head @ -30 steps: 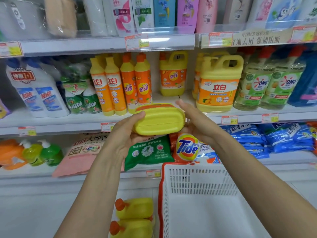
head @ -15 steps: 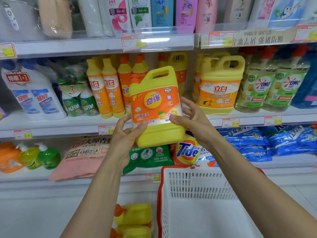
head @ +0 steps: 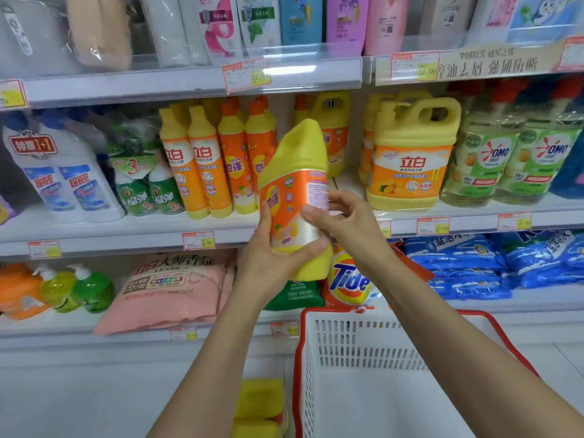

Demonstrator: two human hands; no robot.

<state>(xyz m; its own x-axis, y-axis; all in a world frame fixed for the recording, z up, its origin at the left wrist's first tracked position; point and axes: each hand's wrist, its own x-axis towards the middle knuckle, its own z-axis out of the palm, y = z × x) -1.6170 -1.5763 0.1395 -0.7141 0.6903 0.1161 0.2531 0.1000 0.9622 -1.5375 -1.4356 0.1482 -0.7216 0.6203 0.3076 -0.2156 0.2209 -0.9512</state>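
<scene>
Item: yellow detergent jug (head: 292, 172), orange label, tilted slightly, held in front of the middle shelf (head: 126, 230).
My left grip (head: 268, 267) clasps its lower body; my right grip (head: 347, 222) curls round the label side.
Handling, as I judge it: carry the weight from below and turn slowly to read the label.
Nearby: white basket (head: 357, 314) below, Tide bag (head: 349, 279) behind.
The path to the basket looks unobstructed.

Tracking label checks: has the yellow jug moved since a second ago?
Yes. The yellow jug, held by the left hand and right hand, tipped upright and turned side-on; its top now rises above the middle shelf edge.
</scene>
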